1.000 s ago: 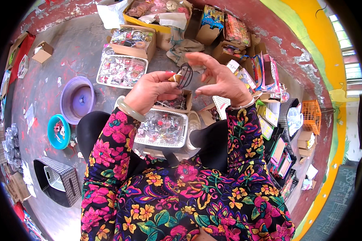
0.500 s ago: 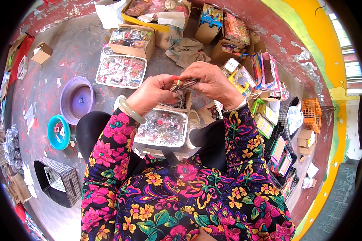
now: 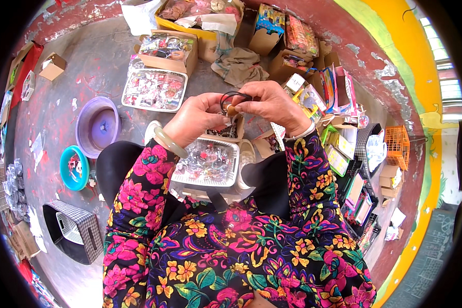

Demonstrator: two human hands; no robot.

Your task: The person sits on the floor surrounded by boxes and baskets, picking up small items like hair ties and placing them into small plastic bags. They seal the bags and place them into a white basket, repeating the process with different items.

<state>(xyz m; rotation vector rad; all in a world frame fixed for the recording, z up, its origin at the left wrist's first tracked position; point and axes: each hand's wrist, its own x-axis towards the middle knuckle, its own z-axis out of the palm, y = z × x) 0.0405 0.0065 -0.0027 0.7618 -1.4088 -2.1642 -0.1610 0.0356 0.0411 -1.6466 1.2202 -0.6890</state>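
Observation:
Between my two hands is a black hair tie (image 3: 224, 100) with a small brownish-gold ornament (image 3: 232, 110) on it. My left hand (image 3: 194, 117) pinches the left side of the loop between thumb and fingers. My right hand (image 3: 274, 106) is closed on the other side, its thumb beside the ornament. Just below the hands is a small cardboard box (image 3: 239, 128) holding dark items, partly hidden by my fingers. Nearer to me, a white plastic basket (image 3: 204, 182) holds many small clear-wrapped pieces.
Another white basket (image 3: 124, 102) of wrapped pieces stands beyond my left hand, before a cardboard box (image 3: 190, 61). A purple basin (image 3: 80, 128) and a teal basin (image 3: 63, 169) are on the left. Boxes and an orange crate (image 3: 398, 149) line the right wall.
The hair tie's black loop now stands up and open between my hands, and its ornament has turned into view. My fingers have shifted their hold, with the hands slightly further apart.

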